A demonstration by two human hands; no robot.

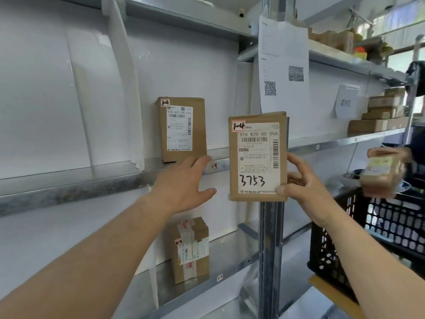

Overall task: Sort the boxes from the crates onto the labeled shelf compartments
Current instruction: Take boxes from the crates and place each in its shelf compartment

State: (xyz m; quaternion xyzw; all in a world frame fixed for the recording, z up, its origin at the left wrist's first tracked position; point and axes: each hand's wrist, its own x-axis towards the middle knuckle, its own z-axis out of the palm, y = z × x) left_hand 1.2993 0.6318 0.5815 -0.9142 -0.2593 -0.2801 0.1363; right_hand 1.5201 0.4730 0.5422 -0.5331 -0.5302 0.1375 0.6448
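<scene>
The right hand (305, 187) was clamped on the box (257, 157) at its lower right corner, thumb on the front face and fingers curled round the right edge. The box hung in the air, upright, long axis vertical, label facing out, in front of the post (271, 249) at the right end of the shelf (69, 187). Its sticker read 1-4, and the same mark sat on the tag (214, 166) on the shelf's front edge, just left of the box.

So the slot lay to the left of the grip and back, beyond that front edge. Another box marked 1-4 (181, 128) already stood there, upright against the back wall, with a bare stretch of shelf between it and the post. I'd judge the carried box needed only a short shift left and inward, kept upright, to land beside it.

The left hand (184, 183) held nothing, fingers straight and spread, tips at the shelf's front edge under the standing box; I couldn't tell whether they touched it. It was nearer the slot, but the right hand had the load.
</scene>
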